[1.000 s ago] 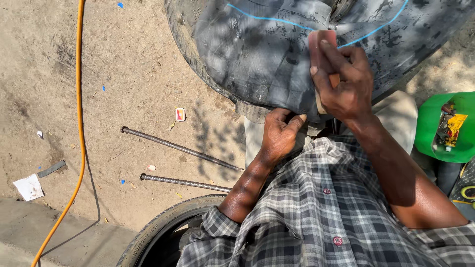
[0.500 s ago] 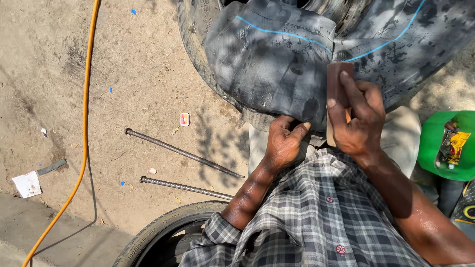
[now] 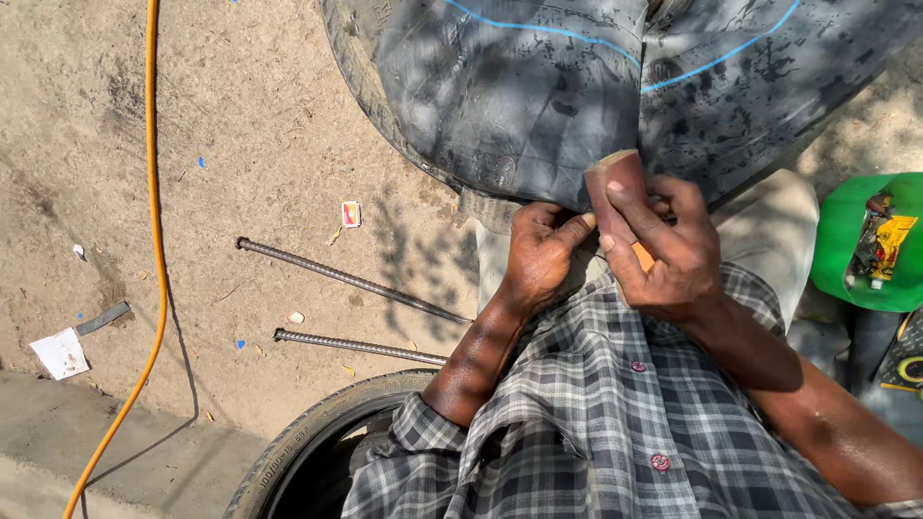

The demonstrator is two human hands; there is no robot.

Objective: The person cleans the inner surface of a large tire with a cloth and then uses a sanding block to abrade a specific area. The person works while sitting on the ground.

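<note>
Fingers [image 3: 562, 231] of the left hand [image 3: 540, 258] are curled shut, pinching the lower edge of the tube [image 3: 538, 96] where it hangs over the lap; the thumb lies across the top toward the other hand.

Going from the left: a scrap of paper [image 3: 61, 353] lies on the ground [image 3: 260, 144] with a dark strip [image 3: 102, 318] just beside it. An orange hose [image 3: 152, 231] runs down the whole view. Past it, two ribbed steel rods [image 3: 351, 280] lie on the dirt, the shorter one [image 3: 358, 346] nearer the person, and a small red-and-white box [image 3: 351, 213] sits above them. A tyre [image 3: 308, 447] curves in at the bottom edge, partly under the checked shirt [image 3: 596, 432].

The tube (grey, dusty, with a thin blue line across it) fills the upper middle and drapes down onto the person's knees, a tyre tread [image 3: 361, 67] showing along its left rim.

Then the right hand [image 3: 673, 250]: its fingers are closed round a reddish-brown block [image 3: 615, 187], holding it upright against the tube's surface, just beside the left hand. Something orange shows under the palm; what it is I cannot tell.

Far right, a green tub [image 3: 841, 240] holds small packets [image 3: 880, 240], well apart from both hands.
</note>
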